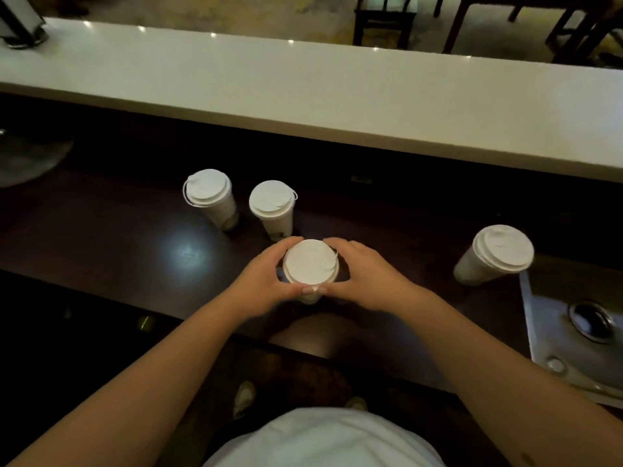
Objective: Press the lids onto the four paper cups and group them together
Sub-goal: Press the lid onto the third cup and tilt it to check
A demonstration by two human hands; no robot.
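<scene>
Lower body of the white lidded paper cup was hidden behind both hands. Left hand and right hand curled their fingers around its rim, thumbs meeting in front. Beyond the fingertips stood two lidded white cups; a fourth cup stood well right, near a metal sink.

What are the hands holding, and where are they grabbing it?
Both the left hand and the right hand grip the nearest paper cup around its top, at the rim of its lid.

We see two cups behind the near cup, a fourth well right.
</scene>
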